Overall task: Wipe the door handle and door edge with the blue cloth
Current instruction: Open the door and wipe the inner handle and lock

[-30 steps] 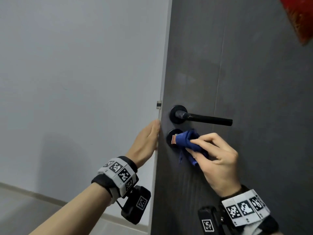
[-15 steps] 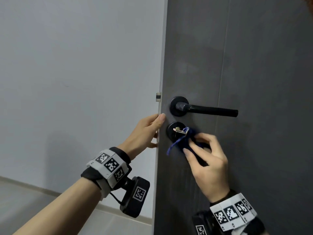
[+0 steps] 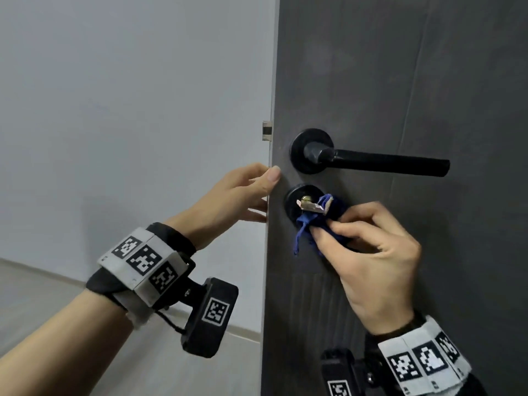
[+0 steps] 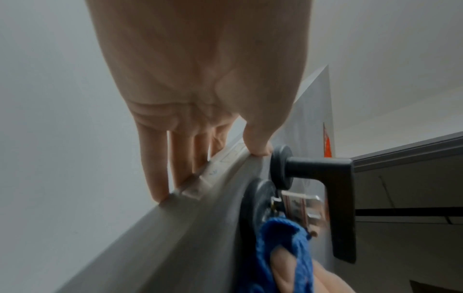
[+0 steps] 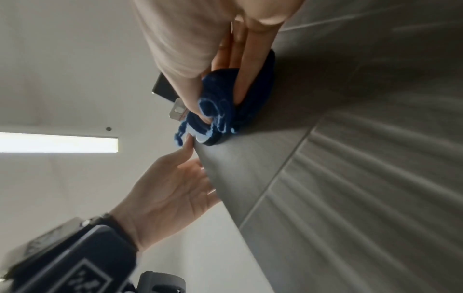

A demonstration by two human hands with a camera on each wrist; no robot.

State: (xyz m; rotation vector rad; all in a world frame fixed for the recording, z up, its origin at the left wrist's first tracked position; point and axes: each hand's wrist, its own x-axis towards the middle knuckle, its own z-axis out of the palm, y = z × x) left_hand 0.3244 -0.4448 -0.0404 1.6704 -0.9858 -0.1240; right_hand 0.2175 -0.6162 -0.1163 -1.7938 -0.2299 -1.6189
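Both forearms are bare, with no sleeves. The left wrist (image 3: 143,264) wears a black fabric band carrying pale grey blocks printed with black-and-white square code markers. A black bracket hangs a small black camera box (image 3: 210,317) under that wrist; it has its own white code marker and a thin black cable. The right wrist (image 3: 423,364) wears a matching band and markers, with another black box (image 3: 338,372) beside it.

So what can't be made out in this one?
- Head view: the far face of the door, behind the door edge.
- Head view: the left hand fingertips, past that edge.
- Right wrist view: the key, mostly behind the right hand and blue cloth.
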